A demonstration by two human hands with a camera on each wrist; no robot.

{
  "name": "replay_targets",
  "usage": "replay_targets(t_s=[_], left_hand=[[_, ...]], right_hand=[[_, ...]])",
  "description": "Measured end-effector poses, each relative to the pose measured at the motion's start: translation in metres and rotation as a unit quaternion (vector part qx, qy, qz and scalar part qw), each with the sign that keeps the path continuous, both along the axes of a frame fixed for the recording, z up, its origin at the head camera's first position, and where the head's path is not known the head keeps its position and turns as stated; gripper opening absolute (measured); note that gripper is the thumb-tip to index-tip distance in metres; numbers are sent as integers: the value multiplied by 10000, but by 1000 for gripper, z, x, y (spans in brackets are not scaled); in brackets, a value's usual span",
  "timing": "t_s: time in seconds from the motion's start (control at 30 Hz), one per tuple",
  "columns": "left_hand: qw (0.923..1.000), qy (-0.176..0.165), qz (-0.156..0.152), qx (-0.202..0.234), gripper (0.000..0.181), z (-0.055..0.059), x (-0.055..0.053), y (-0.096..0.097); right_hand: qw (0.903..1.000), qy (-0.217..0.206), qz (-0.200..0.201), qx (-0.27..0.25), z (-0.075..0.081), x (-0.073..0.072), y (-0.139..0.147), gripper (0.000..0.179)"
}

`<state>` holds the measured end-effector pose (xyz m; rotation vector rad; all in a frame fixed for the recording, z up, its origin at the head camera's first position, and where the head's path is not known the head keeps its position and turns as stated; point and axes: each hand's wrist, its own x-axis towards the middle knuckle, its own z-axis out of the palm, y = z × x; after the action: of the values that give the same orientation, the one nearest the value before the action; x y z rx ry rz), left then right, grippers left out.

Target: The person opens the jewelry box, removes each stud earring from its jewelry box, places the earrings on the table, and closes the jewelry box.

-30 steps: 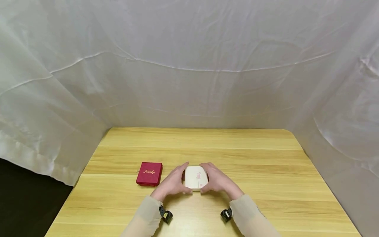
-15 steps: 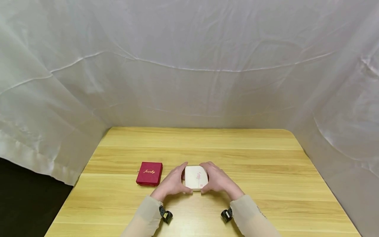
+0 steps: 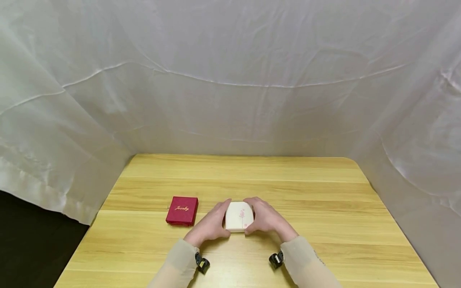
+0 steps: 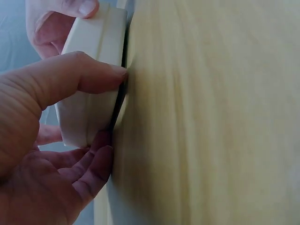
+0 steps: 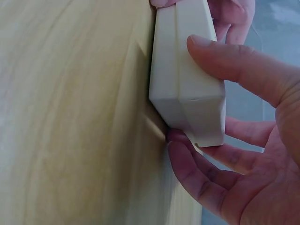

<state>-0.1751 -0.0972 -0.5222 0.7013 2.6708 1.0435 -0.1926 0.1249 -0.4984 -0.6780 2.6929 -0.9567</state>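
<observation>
White box (image 3: 237, 218) around mid-tabletop (image 3: 324, 200) — left grip (image 3: 210, 225) and right grip (image 3: 266, 220) clamped on opposite sides.
Left thumb (image 4: 98, 77) reaches the lower edge, right thumb (image 5: 225, 56) rests above the seam (image 5: 177, 51) — uneven pressure might twist the halves apart. The red box (image 3: 182, 211) narrows room leftward; rightward is wider.

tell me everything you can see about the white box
The white box is squat, smooth, perhaps plastic, with a side seam and a pink flower on top. It looks closed, flower up, held between the left grip and right grip, right of the red box. Whether it fully rests on the table is unclear.
</observation>
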Motion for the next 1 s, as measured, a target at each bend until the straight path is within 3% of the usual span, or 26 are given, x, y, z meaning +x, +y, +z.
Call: replay_targets(t_s=[0.47,0.8,1.0], left_hand=[[9999,-77,154,-6,107,2,2,1],[9999,-61,159,-17,111,-1,-1,0],[9997,-120,192,12,110,0,-1,0]], right_hand=[[9995,-319,-35,-28,3,-4,0,81],[9998,-29,-154,-86,2,1,-2,86],[9996,-172,-171,-112,4,-1,-1,86]])
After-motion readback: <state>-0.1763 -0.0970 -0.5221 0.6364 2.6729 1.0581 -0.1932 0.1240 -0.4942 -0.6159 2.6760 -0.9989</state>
